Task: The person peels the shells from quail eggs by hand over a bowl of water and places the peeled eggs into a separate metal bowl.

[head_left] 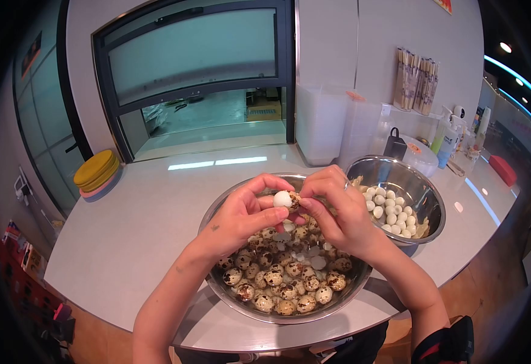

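A partly peeled quail egg (283, 199), white on its left and speckled on its right, is held between the fingers of my left hand (247, 209). The fingertips of my right hand (341, 209) pinch the speckled shell at its right side. Both hands are above a large steel bowl (217, 291) of speckled quail eggs (287, 290) with loose shell pieces (318, 262) among them. Right of it, a smaller steel bowl (432, 200) contains peeled white eggs (393, 210).
Yellow round items (96, 170) are stacked at the table's (114, 242) left. Behind the bowls are clear plastic containers (323, 124), a black holder (395, 144) and pump bottles (447, 142). A red object (502, 170) lies at the right. Wrapped chopsticks (415, 82) hang on the wall.
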Motion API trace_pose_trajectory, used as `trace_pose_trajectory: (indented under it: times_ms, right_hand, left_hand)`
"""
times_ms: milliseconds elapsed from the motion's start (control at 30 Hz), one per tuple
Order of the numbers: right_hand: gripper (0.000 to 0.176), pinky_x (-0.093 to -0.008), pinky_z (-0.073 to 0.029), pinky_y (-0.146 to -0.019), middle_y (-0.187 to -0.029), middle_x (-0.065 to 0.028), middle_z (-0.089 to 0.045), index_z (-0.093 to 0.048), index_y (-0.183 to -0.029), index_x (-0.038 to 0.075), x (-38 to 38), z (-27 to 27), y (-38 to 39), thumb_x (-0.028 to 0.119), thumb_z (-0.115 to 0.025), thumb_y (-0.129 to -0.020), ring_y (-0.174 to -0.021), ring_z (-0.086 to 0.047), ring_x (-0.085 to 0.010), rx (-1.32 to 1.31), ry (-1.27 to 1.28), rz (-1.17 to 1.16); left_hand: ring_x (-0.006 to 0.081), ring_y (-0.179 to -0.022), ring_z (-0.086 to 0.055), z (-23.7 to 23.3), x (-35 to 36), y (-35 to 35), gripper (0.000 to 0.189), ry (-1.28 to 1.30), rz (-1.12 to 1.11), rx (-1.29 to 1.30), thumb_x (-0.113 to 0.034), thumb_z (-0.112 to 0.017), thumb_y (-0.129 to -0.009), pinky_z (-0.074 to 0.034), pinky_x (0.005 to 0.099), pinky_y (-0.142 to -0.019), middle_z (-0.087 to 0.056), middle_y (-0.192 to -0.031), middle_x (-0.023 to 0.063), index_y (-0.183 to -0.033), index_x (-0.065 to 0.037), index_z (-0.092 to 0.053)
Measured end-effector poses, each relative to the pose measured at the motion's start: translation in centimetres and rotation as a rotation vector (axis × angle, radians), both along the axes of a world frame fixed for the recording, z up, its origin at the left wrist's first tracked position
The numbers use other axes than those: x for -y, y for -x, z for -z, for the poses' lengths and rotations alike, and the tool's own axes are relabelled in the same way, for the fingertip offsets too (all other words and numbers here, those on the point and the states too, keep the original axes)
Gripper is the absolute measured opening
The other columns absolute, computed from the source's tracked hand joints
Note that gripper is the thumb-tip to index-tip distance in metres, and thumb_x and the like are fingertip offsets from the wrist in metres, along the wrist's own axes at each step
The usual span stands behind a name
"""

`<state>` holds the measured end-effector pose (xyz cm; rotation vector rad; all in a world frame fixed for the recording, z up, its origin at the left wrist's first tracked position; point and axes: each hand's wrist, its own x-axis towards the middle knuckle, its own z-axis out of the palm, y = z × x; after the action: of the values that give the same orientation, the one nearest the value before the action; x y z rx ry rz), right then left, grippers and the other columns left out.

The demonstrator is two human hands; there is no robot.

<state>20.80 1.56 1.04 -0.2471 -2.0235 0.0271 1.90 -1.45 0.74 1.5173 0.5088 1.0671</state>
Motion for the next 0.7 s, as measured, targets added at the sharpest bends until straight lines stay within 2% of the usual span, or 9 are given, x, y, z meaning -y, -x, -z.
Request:
trace_pose_trajectory:
  times_ms: [200,267,367,467,567,633,700]
  right_hand:
    - [0.011,-0.0328,-0.042,-0.065,-0.077,-0.0098,-0.051,-0.049,-0.084,0.001,0.05,0.2,-0.14,-0.001,-0.058,-0.077,-0.072,-0.051,-0.0254,-0.01,-0.004,-0.025]
    - [0.01,-0.0319,-0.042,-0.064,-0.078,-0.0099,-0.052,-0.048,-0.085,0.0,0.11,0.42,-0.26,-0.001,-0.056,-0.079,-0.072,-0.051,-0.0245,-0.07,0.202,-0.069]
    - [0.008,-0.0314,-0.042,-0.064,-0.081,-0.0101,-0.052,-0.049,-0.085,-0.001,0.12,0.21,-0.45,-0.002,-0.055,-0.08,-0.073,-0.052,-0.0238,-0.096,0.237,0.043]
    - [0.01,-0.0319,-0.043,-0.066,-0.084,-0.0109,-0.053,-0.051,-0.088,-0.001,-0.55,0.32,-0.59,0.0,-0.057,-0.079,-0.076,-0.053,-0.0237,-0.061,0.111,0.074]
    - [0.015,-0.0319,-0.044,-0.069,-0.086,-0.0113,-0.053,-0.054,-0.092,-0.001,0.06,-0.18,-0.09,0.004,-0.059,-0.079,-0.078,-0.054,-0.0232,-0.09,0.06,0.028]
    - [0.017,-0.0316,-0.044,-0.07,-0.085,-0.0109,-0.053,-0.056,-0.093,-0.001,0.13,-0.29,-0.15,0.006,-0.06,-0.078,-0.079,-0.054,-0.0228,-0.053,0.083,-0.028]
    - [0.019,-0.0312,-0.044,-0.07,-0.085,-0.0105,-0.052,-0.057,-0.095,0.0,0.11,-0.21,-0.2,0.007,-0.061,-0.078,-0.08,-0.053,-0.0224,-0.017,0.106,-0.084]
  left_hand:
    - [0.0169,-0.095,-0.058,-0.2,0.34,-0.06,0.031,0.026,0.032,-0.006,-0.011,-0.054,-0.086,-0.046,0.0261,-0.074,-0.057,-0.102,0.0107,-0.113,-0.003,-0.041]
    - [0.0173,-0.096,-0.057,-0.21,0.4,-0.1,0.031,0.015,0.035,-0.019,-0.011,-0.054,-0.086,-0.046,0.0265,-0.075,-0.057,-0.104,0.0117,-0.113,-0.003,-0.041]
    - [0.0218,-0.094,-0.059,-0.31,0.44,-0.26,0.038,0.033,0.03,0.017,-0.011,-0.06,-0.081,-0.047,0.0277,-0.07,-0.058,-0.103,0.0148,-0.113,-0.003,-0.041]
    - [0.0217,-0.094,-0.059,-0.73,0.49,-0.31,0.038,0.046,0.022,0.061,-0.009,-0.059,-0.08,-0.048,0.0279,-0.07,-0.058,-0.102,0.0153,-0.113,-0.003,-0.042]
    - [0.0209,-0.094,-0.059,-0.73,0.45,-0.12,0.04,0.098,0.012,0.058,-0.006,-0.06,-0.078,-0.047,0.0267,-0.07,-0.058,-0.103,0.015,-0.113,-0.003,-0.042]
    - [0.0137,-0.093,-0.057,-0.34,0.17,0.09,0.036,0.113,0.036,-0.042,-0.007,-0.059,-0.082,-0.045,0.0237,-0.072,-0.058,-0.104,0.0121,-0.112,-0.004,-0.041]
    - [0.0125,-0.093,-0.057,-0.34,0.12,0.16,0.036,0.122,0.042,-0.058,-0.006,-0.061,-0.08,-0.045,0.0232,-0.073,-0.058,-0.103,0.0106,-0.111,-0.004,-0.042]
